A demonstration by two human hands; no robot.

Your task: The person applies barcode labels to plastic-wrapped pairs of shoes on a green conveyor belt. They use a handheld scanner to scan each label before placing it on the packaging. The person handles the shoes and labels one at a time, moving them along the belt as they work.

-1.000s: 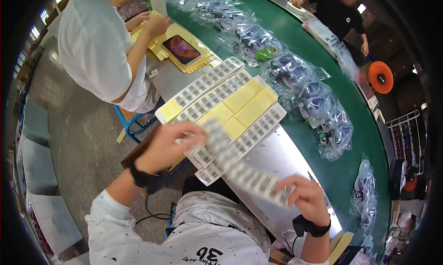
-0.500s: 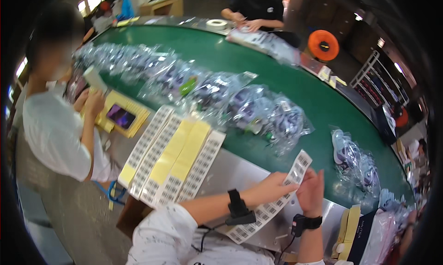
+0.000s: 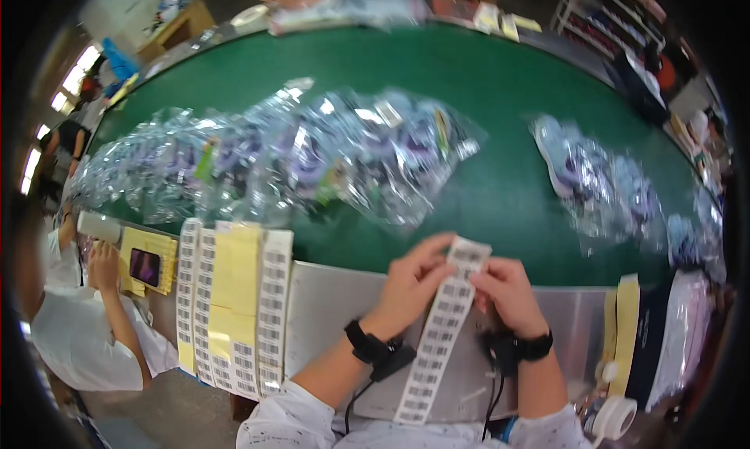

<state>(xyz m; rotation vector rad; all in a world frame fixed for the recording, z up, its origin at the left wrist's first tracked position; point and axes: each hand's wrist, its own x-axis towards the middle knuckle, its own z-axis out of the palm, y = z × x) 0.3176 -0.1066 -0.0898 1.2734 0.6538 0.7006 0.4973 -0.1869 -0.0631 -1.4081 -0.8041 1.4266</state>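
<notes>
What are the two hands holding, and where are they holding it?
A long white label strip, near its upper end: left hand at one edge, right hand at the other.

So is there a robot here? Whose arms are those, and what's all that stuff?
No robot: these are a person's own arms and bare hands. A camera worn on that person's head looks down, and its wide lens makes straight edges look curved. The left hand pinches a long white strip of labels near its top; the right hand is at the strip's other edge. More label sheets lie on the metal table, to the left. Beyond is a green surface with clear plastic bags filled with bluish things.
</notes>
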